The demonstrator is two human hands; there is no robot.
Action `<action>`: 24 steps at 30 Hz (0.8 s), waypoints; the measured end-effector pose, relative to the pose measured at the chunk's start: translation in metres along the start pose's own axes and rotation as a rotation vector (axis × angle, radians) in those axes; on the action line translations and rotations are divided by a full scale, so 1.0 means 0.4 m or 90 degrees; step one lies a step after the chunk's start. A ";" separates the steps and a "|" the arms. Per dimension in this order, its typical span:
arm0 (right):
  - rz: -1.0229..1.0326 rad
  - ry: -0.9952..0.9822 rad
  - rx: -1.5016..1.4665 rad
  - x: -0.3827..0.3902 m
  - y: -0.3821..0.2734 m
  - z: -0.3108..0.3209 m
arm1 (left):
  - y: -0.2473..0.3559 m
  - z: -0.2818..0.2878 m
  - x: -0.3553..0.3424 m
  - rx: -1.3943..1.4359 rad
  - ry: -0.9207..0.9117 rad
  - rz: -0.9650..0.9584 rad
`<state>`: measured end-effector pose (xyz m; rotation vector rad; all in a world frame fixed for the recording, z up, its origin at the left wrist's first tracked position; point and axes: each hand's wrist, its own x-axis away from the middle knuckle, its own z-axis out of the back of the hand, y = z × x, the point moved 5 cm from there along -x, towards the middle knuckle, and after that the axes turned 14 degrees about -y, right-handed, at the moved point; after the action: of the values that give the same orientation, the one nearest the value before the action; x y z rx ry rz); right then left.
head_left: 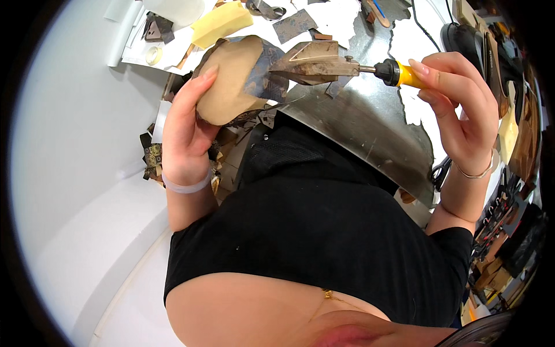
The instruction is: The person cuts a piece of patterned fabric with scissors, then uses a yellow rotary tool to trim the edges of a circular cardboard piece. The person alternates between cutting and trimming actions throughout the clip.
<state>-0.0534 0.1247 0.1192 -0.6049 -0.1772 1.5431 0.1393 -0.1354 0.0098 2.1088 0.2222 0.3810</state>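
Note:
My left hand (193, 113) grips a rounded piece (228, 81) that looks like a shoe part, with a smooth tan face and dark patterned leather around its edge. Its thumb presses on the tan face; the other fingers are hidden behind. Between thumb and fingers, my right hand (459, 101) pinches the yellow handle of a hand tool (407, 75) with a black collar and metal shaft. At the shaft's end sits a worn brownish wedge-shaped head (315, 63) with a small screw on top. Its narrow end meets the piece's dark leather side; whether they press together I cannot tell.
A grey metal sheet (370, 136) covers the bench's near edge. Beyond lie a yellow folded cloth or sponge (222, 24), a dark leather scrap (295, 26), a tape roll (154, 55) and a blue-edged stick (378, 13). Black-handled scissors (441, 172) lie at right; a white wall (63, 144) stands left.

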 end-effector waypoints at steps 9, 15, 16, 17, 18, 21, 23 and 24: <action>0.005 -0.018 0.013 0.004 -0.018 0.005 | -0.008 -0.016 0.013 -0.052 -0.065 -0.036; -0.004 0.001 0.033 0.008 -0.022 0.001 | -0.003 -0.040 -0.036 0.123 0.043 0.155; -0.006 0.002 0.029 0.008 -0.022 0.002 | -0.008 -0.033 -0.039 0.120 0.042 0.155; -0.007 0.000 0.029 0.008 -0.021 0.002 | -0.010 -0.030 -0.041 0.118 0.040 0.155; -0.009 -0.002 0.030 0.008 -0.021 0.001 | -0.011 -0.032 -0.040 0.118 0.045 0.152; -0.012 -0.010 0.031 0.006 -0.020 0.002 | -0.012 -0.032 -0.041 0.109 0.047 0.144; -0.013 -0.018 0.036 0.002 -0.022 0.004 | -0.016 -0.012 -0.047 0.092 0.032 0.141; -0.013 -0.022 0.040 -0.001 -0.024 0.003 | -0.013 -0.013 -0.047 0.078 0.053 0.120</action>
<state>-0.0457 0.1253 0.1250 -0.5261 -0.1608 1.5341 0.1197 -0.1341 0.0047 2.2439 0.0973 0.5794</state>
